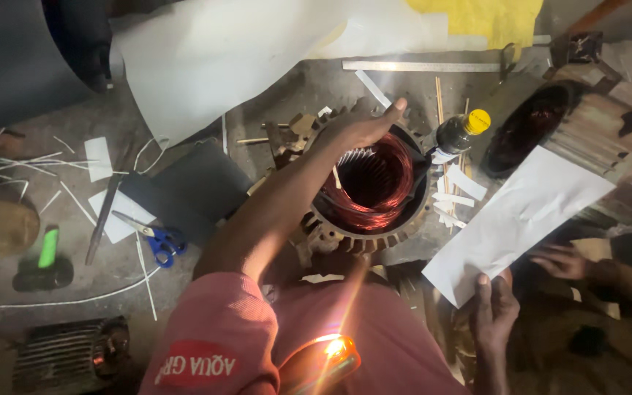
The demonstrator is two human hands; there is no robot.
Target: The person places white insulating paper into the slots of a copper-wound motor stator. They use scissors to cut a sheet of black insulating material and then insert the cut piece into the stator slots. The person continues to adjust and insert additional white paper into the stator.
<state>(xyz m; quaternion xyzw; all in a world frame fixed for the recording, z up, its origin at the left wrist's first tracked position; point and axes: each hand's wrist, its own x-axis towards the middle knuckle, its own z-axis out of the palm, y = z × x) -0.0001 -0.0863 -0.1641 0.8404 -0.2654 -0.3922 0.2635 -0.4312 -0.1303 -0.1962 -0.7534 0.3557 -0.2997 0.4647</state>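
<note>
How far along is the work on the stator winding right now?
Done: copper coils already sit inside the stator, and cut paper strips lie beside it. In hand: the left hand rests on the stator's rim while the right hand holds a white paper sheet. Left: the sheet is uncut; the blue scissors lie unused.

stator at the centre of our floor

our left hand rests on the stator; a bottle stands just right of it, scissors lie to its left, and our right hand holds a paper sheet.
</note>
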